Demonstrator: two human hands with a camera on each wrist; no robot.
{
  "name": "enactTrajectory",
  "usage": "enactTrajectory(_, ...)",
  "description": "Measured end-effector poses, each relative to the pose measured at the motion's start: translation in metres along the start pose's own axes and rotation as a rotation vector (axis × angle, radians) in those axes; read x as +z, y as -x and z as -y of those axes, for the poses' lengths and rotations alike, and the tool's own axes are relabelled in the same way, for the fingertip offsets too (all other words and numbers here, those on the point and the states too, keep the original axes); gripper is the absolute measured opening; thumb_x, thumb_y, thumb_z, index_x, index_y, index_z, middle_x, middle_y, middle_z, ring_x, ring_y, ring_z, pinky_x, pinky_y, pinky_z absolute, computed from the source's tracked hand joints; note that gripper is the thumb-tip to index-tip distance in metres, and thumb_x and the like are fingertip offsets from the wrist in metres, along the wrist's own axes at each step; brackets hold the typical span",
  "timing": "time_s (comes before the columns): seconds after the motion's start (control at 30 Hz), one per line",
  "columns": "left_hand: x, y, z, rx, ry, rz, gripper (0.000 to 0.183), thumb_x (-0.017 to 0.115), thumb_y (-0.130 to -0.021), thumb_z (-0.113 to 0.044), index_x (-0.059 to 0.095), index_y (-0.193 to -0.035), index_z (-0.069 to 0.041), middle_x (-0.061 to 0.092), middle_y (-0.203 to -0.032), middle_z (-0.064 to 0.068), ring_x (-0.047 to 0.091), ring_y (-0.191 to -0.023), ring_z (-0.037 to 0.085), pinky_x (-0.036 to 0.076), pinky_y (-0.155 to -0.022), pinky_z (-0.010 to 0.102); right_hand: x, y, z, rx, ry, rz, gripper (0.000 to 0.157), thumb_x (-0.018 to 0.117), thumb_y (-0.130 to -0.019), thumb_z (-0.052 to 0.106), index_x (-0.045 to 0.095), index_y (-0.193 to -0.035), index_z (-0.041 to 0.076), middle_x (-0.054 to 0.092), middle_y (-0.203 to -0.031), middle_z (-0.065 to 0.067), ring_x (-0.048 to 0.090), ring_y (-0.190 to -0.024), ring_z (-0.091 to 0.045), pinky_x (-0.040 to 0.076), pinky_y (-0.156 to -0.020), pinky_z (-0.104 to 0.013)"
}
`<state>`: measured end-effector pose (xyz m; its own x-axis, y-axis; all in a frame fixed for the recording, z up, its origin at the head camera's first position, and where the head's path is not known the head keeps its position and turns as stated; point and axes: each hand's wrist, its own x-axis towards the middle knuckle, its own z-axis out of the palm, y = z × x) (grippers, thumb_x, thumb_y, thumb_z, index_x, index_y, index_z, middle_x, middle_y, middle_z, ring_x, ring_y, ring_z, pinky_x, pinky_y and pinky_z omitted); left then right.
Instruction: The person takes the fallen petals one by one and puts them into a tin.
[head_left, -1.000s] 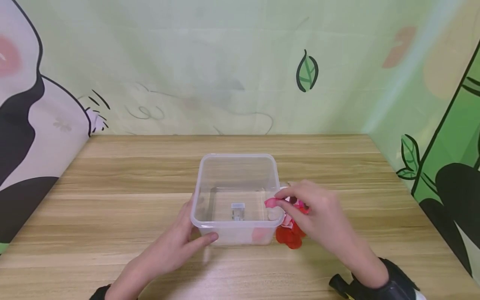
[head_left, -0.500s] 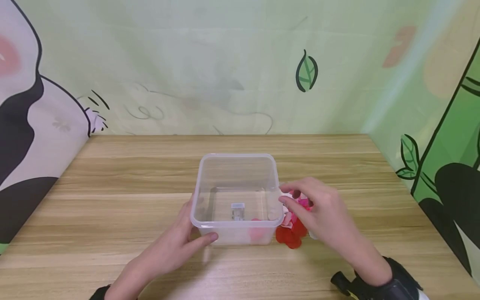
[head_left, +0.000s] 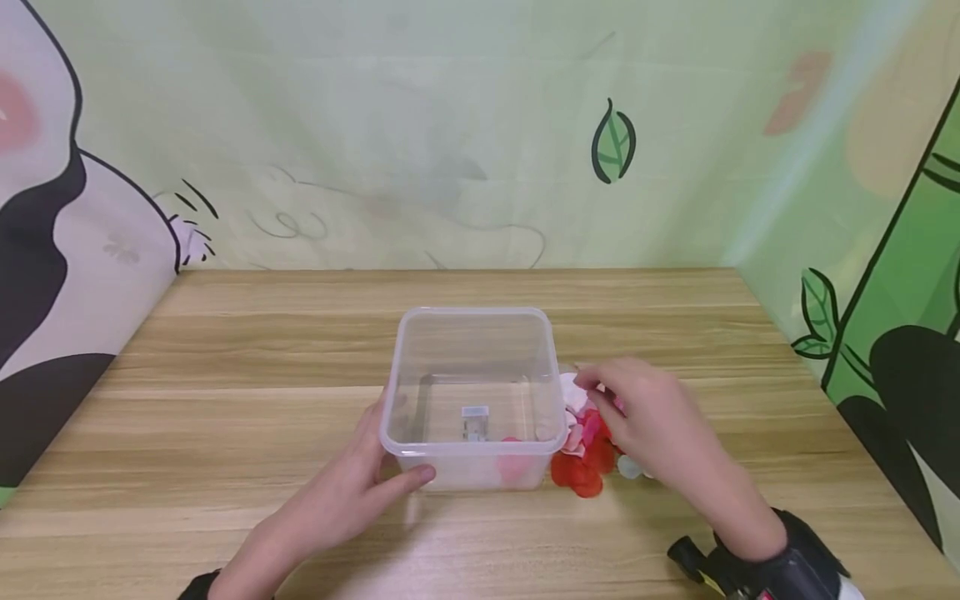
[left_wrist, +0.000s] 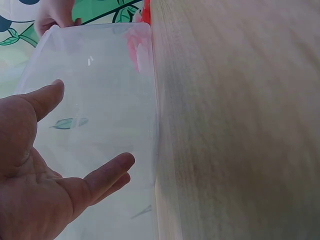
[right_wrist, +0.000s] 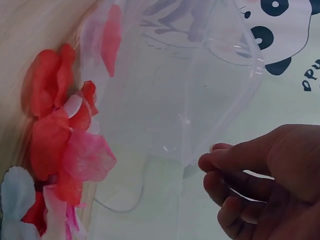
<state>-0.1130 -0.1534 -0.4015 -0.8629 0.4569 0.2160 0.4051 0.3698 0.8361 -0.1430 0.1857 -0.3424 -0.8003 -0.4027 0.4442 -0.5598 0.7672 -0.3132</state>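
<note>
Just left of the petals (head_left: pixel 585 477), the container (head_left: pixel 474 449) sits on the worktop (head_left: pixel 240 408); left hand (head_left: pixel 352 498) spread across its near-left corner, presumably steadying it. Right hand (head_left: pixel 648 417) narrow over petals, nothing visible pinched.

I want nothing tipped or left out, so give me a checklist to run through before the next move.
1. Clear square plastic container upright on the wood-grain table: ok.
2. Top uncovered: ok, no lid is on it.
3. Container steadied: ok, the left hand rests against its near left corner.
4. Heap of thin red, pink and white petals inside: not ok, it lies on the table just right of the container.
5. Fingers of the right hand free: ok, no petal shows between them in the right wrist view.
6. Exact count inside: cannot tell; a thin pink petal shows through the wall.
</note>
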Motion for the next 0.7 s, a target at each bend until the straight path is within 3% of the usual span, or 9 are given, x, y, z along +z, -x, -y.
enactTrajectory(0.23, 0.000, 0.000, 0.000, -0.009, 0.011, 0.006, 0.106, 0.075, -0.096, -0.019, -0.004, -0.166, -0.035, 0.029, -0.155, 0.008, 0.054, -0.125, 0.031, 0.052, -0.100, 0.043, 0.007, -0.003, -0.011, 0.058, 0.042, 0.216, 0.024, 0.079, -0.081, -0.008, 0.076, -0.100, 0.007, 0.070, -0.093, -0.005, 0.063, -0.085, -0.024, 0.057, -0.071, -0.041)
enactTrajectory(0.37, 0.000, 0.000, 0.000, -0.011, 0.017, 0.009, 0.106, 0.075, -0.096, -0.019, -0.003, -0.166, -0.036, 0.029, -0.155, 0.008, 0.053, -0.126, 0.031, 0.051, -0.101, 0.043, 0.012, -0.003, -0.018, 0.071, 0.062, 0.308, 0.021, 0.080, -0.081, -0.006, 0.077, -0.099, 0.006, 0.071, -0.098, -0.006, 0.065, -0.093, -0.028, 0.059, -0.077, -0.043)
enactTrajectory(0.47, 0.000, 0.000, 0.000, -0.011, 0.024, 0.012, 0.106, 0.075, -0.097, -0.018, -0.003, -0.166, -0.036, 0.029, -0.155, 0.007, 0.051, -0.128, 0.031, 0.052, -0.101, 0.042, 0.016, -0.002, -0.022, 0.076, 0.081, 0.351, 0.019, 0.081, -0.082, -0.004, 0.077, -0.097, 0.005, 0.070, -0.098, -0.007, 0.065, -0.095, -0.029, 0.059, -0.078, -0.043)
enactTrajectory(0.7, 0.000, 0.000, 0.000, 0.006, 0.007, 0.006, 0.106, 0.074, -0.097, -0.019, -0.004, -0.166, -0.034, 0.029, -0.155, 0.008, 0.051, -0.127, 0.031, 0.052, -0.101, 0.043, 0.022, -0.002, -0.029, 0.081, 0.089, 0.396, 0.015, 0.083, -0.081, -0.001, 0.076, -0.091, 0.008, 0.066, -0.085, 0.000, 0.059, -0.080, -0.019, 0.055, -0.068, -0.033)
